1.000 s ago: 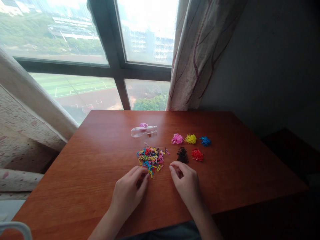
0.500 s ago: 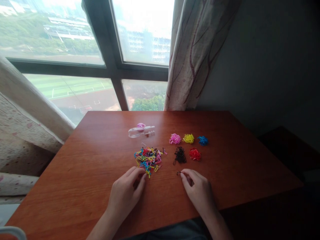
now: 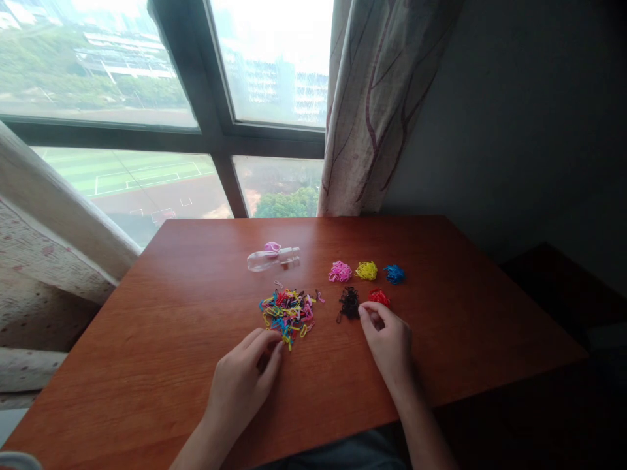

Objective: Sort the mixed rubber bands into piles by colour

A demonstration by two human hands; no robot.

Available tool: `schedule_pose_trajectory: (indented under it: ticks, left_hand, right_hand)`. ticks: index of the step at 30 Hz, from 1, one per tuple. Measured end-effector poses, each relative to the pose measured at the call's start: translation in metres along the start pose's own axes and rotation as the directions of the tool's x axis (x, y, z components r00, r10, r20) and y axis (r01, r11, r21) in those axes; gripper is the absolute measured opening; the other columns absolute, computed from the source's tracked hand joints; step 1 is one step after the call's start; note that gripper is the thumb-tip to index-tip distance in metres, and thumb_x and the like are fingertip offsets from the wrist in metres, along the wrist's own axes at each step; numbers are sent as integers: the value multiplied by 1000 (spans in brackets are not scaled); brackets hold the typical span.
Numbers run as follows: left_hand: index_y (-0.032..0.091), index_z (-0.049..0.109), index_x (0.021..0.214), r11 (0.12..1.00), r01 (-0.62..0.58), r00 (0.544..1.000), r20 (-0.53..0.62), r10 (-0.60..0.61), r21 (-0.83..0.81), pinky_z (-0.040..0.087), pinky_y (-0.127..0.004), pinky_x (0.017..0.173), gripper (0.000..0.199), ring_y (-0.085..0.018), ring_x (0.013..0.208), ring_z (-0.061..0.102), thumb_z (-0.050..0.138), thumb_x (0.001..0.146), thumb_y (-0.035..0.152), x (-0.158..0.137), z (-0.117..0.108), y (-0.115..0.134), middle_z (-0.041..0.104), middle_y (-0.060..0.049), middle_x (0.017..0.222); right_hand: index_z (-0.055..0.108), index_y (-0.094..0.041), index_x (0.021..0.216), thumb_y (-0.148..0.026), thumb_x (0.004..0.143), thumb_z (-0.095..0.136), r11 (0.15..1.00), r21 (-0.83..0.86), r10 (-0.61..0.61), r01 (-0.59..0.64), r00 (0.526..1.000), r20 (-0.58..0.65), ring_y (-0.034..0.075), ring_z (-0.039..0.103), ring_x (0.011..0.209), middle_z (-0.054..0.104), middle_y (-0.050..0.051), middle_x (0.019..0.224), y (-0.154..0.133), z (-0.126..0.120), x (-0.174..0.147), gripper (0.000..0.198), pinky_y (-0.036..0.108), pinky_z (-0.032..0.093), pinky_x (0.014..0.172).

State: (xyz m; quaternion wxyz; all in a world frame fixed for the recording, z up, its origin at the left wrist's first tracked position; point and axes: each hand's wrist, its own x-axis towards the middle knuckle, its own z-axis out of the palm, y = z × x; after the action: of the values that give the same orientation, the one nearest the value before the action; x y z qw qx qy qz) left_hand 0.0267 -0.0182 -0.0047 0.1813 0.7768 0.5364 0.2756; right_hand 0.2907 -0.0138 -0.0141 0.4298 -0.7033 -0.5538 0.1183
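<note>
"Head view: where are the little clips?"

"All on the bench (image 3: pixel 161 326). A mixed pile (image 3: pixel 288 312) is in the middle. To its right are a black pile (image 3: pixel 349 301) and a red pile (image 3: pixel 379 297), and a bit farther off a pink pile (image 3: pixel 339 271), a yellow pile (image 3: pixel 366 271) and a blue pile (image 3: pixel 394 273)."

"And the hands?"

"The right hand (image 3: pixel 389 339) is bent, thumb and finger close together at the near right edge of the black pile. I can't tell if it has a clip. The left hand (image 3: pixel 241 372) has its tips by the near left edge of the mixed pile. I can't tell there either."

"How would you do this bit well?"

"I'd pinch with just the tips, to get one clip and not a tangle. The red pile is partly hidden behind the right hand, so I'd go slowly and not bump it."
</note>
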Motion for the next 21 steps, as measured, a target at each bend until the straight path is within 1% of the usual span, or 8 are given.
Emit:
schedule_pose_trajectory:
  ticks: [10, 21]
  left_hand:
    - [24, 63, 95, 1000, -1, 1000, 2, 1, -11, 44, -22, 60, 15, -12, 63, 60, 50, 94, 30, -2, 0, -1, 64, 2, 80]
    - [24, 63, 95, 1000, -5, 1000, -2, 5, -10, 45, -22, 60, 14, -12, 65, 61, 50, 94, 29, 0, 0, 0, 65, 2, 81]
  right_hand:
    - [72, -19, 84, -35, 89, 57, 997, -78, -5, 3, 1000, -21, 17, 62, 60, 69, 3, 69, 2, 10, 10, 22, 26, 44, 61]
    - [71, -21, 85, -33, 89, 58, 991, -134, -5, 7, 1000, 10, 17, 62, 59, 69, 2, 68, 1, 6, 2, 19, 27, 41, 61]
